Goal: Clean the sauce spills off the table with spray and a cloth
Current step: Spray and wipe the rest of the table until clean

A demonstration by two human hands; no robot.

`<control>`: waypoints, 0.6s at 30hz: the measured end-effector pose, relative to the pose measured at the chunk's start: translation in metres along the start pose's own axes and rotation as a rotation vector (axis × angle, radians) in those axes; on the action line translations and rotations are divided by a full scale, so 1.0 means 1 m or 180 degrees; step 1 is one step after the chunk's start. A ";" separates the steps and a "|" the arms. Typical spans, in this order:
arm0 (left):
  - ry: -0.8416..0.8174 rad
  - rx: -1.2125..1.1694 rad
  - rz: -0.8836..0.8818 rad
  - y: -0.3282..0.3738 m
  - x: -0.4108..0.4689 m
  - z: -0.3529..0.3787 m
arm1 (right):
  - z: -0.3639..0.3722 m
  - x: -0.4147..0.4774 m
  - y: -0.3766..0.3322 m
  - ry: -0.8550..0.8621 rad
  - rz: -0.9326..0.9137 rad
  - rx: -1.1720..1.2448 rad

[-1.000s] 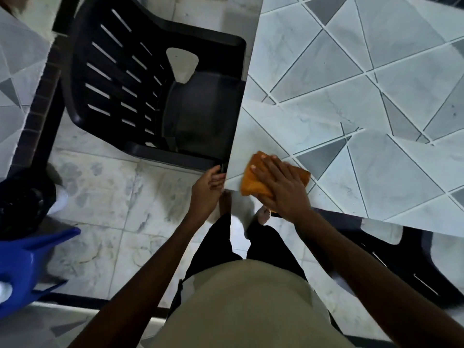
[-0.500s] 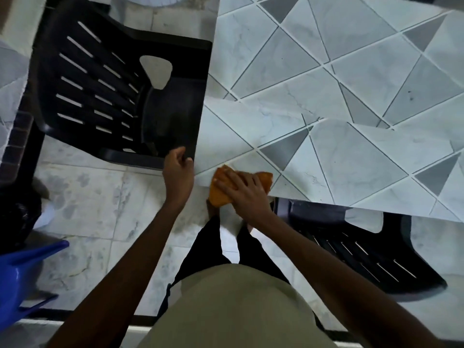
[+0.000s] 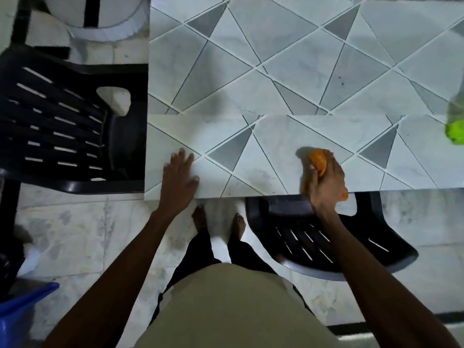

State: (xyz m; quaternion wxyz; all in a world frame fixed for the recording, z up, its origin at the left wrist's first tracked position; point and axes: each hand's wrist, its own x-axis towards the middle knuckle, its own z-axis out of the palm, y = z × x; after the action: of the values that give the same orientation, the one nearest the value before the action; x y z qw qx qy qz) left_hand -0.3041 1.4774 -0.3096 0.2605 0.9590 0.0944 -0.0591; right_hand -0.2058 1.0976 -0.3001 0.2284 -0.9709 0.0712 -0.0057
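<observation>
A person in a beige top and dark trousers stands barefoot on a pale marble floor, seen from above at the near edge of a table patterned with white and grey triangles. The left hand lies flat on the tabletop close to its near-left corner, fingers straight and spread, holding nothing. The right hand sits further along the same edge, its fingers curled round a bunched orange cloth and pressing it against the surface just inside the rim; part of the cloth shows below the wrist at the table's edge. Faint dark smudges mark the tile between the two hands. A black plastic chair is tucked under the table directly beneath the right forearm, and a second black slatted chair stands at the table's left end. A blue plastic item shows at the lower-left corner. At the far right edge of the table is a bright green object, cut off by the frame and too blurred to identify. Beyond the left chair stands a round white object.
</observation>
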 end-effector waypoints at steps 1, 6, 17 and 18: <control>-0.0028 -0.0011 0.0018 -0.002 -0.001 -0.001 | 0.008 0.002 -0.004 -0.0036 -0.0003 -0.0149; 0.0055 -0.0709 -0.0033 -0.007 0.002 -0.012 | 0.060 -0.028 -0.093 -0.0357 -0.0906 -0.0041; 0.0011 -0.0120 0.0373 -0.040 -0.002 -0.017 | 0.063 -0.070 -0.111 -0.1374 -0.2670 0.0045; 0.0046 -0.0152 0.0323 -0.041 -0.003 -0.016 | 0.055 -0.063 -0.093 -0.1307 -0.2474 0.0089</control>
State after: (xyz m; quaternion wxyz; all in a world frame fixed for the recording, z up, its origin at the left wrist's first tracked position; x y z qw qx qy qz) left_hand -0.3147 1.5193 -0.3152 0.2852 0.9565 0.0489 -0.0366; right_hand -0.2529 1.2137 -0.3069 0.2318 -0.9034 -0.3463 0.1009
